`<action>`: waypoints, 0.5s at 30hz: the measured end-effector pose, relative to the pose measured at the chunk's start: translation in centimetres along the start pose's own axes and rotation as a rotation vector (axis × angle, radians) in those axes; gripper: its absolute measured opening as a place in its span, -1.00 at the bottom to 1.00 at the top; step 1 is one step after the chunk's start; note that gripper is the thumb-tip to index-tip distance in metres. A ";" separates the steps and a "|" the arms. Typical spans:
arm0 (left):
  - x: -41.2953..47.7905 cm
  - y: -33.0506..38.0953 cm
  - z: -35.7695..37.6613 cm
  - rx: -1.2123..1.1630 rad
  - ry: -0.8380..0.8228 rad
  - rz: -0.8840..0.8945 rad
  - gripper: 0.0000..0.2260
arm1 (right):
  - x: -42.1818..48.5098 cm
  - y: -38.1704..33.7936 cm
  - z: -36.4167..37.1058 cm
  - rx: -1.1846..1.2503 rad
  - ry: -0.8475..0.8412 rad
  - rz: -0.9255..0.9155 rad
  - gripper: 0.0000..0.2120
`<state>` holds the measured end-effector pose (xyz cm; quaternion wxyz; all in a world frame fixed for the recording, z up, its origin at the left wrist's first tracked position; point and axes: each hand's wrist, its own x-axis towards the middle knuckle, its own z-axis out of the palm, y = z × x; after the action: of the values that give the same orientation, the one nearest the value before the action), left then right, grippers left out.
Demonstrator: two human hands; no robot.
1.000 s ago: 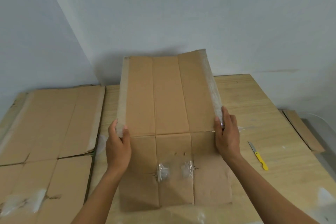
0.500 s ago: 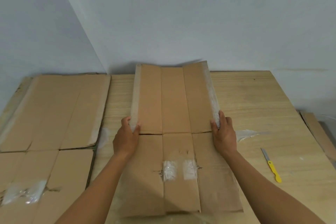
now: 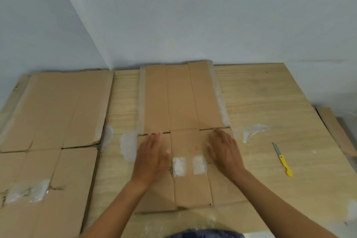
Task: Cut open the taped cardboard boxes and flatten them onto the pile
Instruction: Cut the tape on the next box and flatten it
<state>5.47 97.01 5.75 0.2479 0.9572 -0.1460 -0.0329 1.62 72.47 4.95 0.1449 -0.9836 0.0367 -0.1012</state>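
A flattened cardboard box point(image 3: 181, 102) lies in the middle of the wooden table point(image 3: 270, 102), with clear tape strips along its long edges and two tape patches near its middle. My left hand point(image 3: 152, 156) lies flat on its near left panel, fingers straight. On the near right panel my right hand point(image 3: 225, 150) presses flat in the same way. A pile of flattened cardboard point(image 3: 50, 121) covers the table's left side. A yellow-handled knife point(image 3: 282, 159) lies on the table to the right of my right hand, untouched.
Two grey walls meet in a corner behind the table. Torn tape scraps point(image 3: 253, 130) stick to the wood right of the box and another tape scrap point(image 3: 127, 145) sticks left of it. More cardboard point(image 3: 336, 131) leans beyond the table's right edge.
The far half of the box has dropped from tilted up to flat on the table. Both hands let go of its taped side edges and moved inward onto the near panels.
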 end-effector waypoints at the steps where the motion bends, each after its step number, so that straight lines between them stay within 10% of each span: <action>1: -0.5 0.4 1.2 0.075 -0.066 0.112 -0.47 | -0.9 -0.6 0.5 -0.005 -0.029 -0.045 -0.69; 5: -1.6 0.6 4.2 0.251 -0.184 0.228 -0.48 | -2.7 -1.8 2.6 -0.080 -0.168 -0.038 -0.40; 15: -2.1 0.5 5.4 0.323 -0.125 0.217 -0.48 | -3.4 -1.8 4.4 -0.138 -0.191 -0.022 -0.47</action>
<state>2.65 94.70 1.28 0.0837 0.9592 -0.2670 -0.0414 -0.66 75.72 0.69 0.0784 -0.9967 0.0188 -0.0057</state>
